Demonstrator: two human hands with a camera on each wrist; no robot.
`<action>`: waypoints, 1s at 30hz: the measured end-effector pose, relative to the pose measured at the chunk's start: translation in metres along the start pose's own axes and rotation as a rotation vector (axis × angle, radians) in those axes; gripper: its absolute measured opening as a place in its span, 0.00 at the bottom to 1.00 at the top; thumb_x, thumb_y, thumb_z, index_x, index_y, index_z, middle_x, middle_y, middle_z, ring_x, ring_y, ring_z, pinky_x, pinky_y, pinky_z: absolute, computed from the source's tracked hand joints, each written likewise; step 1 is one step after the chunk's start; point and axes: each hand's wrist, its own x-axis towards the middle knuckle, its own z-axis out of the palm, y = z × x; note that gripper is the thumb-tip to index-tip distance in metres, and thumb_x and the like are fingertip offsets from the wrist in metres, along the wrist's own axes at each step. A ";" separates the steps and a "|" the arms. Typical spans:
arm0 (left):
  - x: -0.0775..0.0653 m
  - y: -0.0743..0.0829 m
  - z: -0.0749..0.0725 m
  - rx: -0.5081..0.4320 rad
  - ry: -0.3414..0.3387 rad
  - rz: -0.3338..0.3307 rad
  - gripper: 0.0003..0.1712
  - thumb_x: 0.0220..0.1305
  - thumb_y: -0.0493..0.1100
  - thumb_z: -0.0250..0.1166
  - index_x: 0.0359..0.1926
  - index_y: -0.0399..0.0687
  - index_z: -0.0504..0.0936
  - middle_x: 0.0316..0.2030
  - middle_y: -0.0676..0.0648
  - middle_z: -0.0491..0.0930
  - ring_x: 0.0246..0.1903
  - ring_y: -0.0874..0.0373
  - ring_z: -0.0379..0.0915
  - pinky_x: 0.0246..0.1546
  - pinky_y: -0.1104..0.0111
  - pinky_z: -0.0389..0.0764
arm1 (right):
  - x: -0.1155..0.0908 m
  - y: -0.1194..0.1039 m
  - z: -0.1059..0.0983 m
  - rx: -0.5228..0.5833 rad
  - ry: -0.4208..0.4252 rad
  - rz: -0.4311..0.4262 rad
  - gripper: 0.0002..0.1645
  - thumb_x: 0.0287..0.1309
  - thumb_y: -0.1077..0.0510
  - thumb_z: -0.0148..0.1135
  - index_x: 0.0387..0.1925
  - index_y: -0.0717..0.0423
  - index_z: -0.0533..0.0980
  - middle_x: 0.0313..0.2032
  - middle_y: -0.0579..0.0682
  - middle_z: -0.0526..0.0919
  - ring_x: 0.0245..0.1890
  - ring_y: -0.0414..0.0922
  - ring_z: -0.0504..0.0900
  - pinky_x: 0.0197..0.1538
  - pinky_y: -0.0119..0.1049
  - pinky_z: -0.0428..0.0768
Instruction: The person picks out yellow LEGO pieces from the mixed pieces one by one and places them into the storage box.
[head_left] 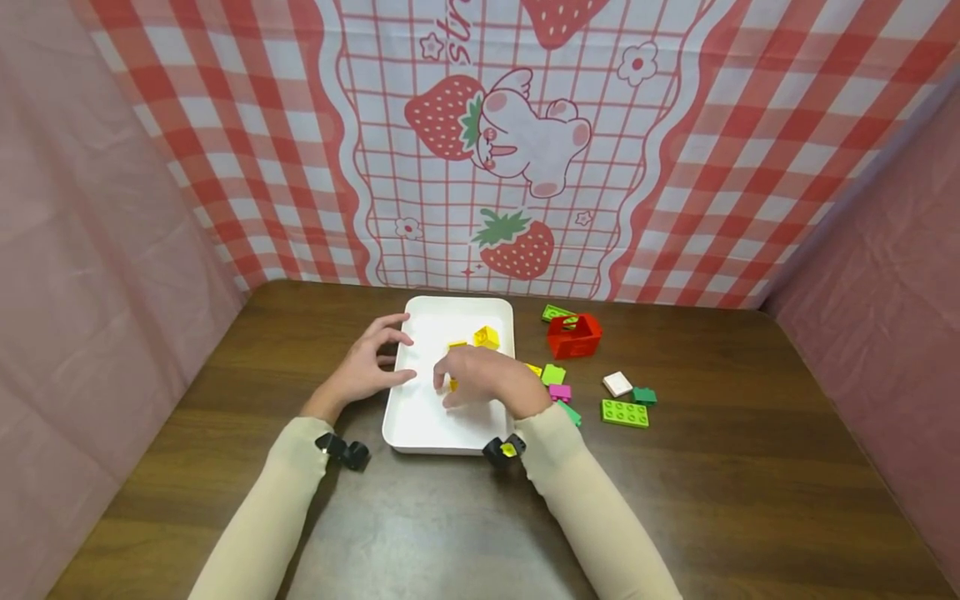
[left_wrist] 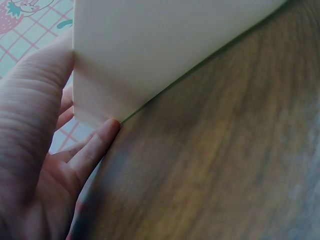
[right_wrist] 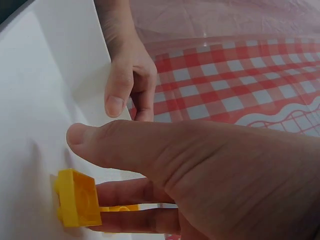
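Observation:
A white tray (head_left: 420,425) lies on the table, and my left hand (head_left: 369,360) is at its left rim. In the left wrist view, some fingers (left_wrist: 92,150) touch the tray's outer wall while others pass behind the rim. Over the tray, my right hand (head_left: 483,377) reaches down with its thumb (right_wrist: 115,142) apart from the fingers. A yellow brick (right_wrist: 80,200), tipped on its side, is right by those fingertips; whether they touch it I cannot tell. Another yellow brick (head_left: 486,337) lies farther back in the tray, and more yellow shows beside the hand.
Right of the tray lie a red hollow piece (head_left: 573,340), a long lime brick (head_left: 624,413), a white piece (head_left: 617,383), a dark green brick (head_left: 644,396) and a magenta brick (head_left: 559,392). A lime plate (head_left: 557,313) sits behind the red piece. A checked cloth (head_left: 285,167) hangs behind.

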 end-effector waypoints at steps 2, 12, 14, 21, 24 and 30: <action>0.000 0.000 0.000 -0.002 0.000 -0.001 0.25 0.52 0.32 0.75 0.50 0.26 0.77 0.74 0.35 0.57 0.66 0.36 0.63 0.57 0.40 0.80 | -0.002 -0.002 -0.002 0.003 -0.009 0.001 0.18 0.60 0.48 0.69 0.51 0.47 0.83 0.50 0.45 0.83 0.46 0.45 0.76 0.59 0.42 0.80; 0.000 0.000 -0.001 0.003 -0.002 -0.008 0.24 0.53 0.32 0.75 0.50 0.27 0.77 0.74 0.35 0.57 0.66 0.36 0.64 0.57 0.40 0.80 | -0.011 -0.008 -0.008 -0.031 -0.043 -0.007 0.25 0.62 0.48 0.67 0.59 0.47 0.78 0.61 0.46 0.80 0.56 0.45 0.75 0.67 0.45 0.76; 0.000 0.000 -0.001 0.003 -0.003 -0.007 0.24 0.53 0.32 0.75 0.50 0.27 0.77 0.74 0.35 0.57 0.65 0.37 0.64 0.57 0.40 0.80 | -0.011 -0.008 -0.008 -0.030 -0.045 -0.008 0.25 0.62 0.48 0.67 0.60 0.47 0.78 0.61 0.46 0.80 0.56 0.45 0.75 0.67 0.45 0.76; 0.001 -0.001 -0.001 -0.004 -0.002 0.000 0.25 0.53 0.32 0.75 0.50 0.27 0.77 0.74 0.35 0.57 0.64 0.37 0.65 0.57 0.39 0.80 | -0.018 -0.002 -0.016 0.024 -0.032 0.022 0.27 0.61 0.48 0.68 0.61 0.45 0.78 0.61 0.47 0.81 0.56 0.46 0.77 0.66 0.48 0.77; 0.001 -0.002 0.000 -0.008 -0.001 0.003 0.25 0.52 0.31 0.75 0.50 0.26 0.77 0.74 0.35 0.57 0.64 0.37 0.65 0.57 0.39 0.80 | -0.023 0.001 -0.020 0.043 -0.017 0.017 0.27 0.61 0.48 0.68 0.61 0.46 0.77 0.62 0.47 0.80 0.57 0.46 0.77 0.66 0.48 0.77; 0.001 -0.004 0.001 -0.019 0.005 0.018 0.25 0.52 0.31 0.75 0.49 0.26 0.77 0.74 0.34 0.58 0.64 0.36 0.66 0.56 0.39 0.80 | -0.032 0.005 -0.028 0.053 0.028 0.009 0.28 0.61 0.48 0.68 0.62 0.45 0.77 0.66 0.46 0.77 0.58 0.48 0.75 0.62 0.47 0.79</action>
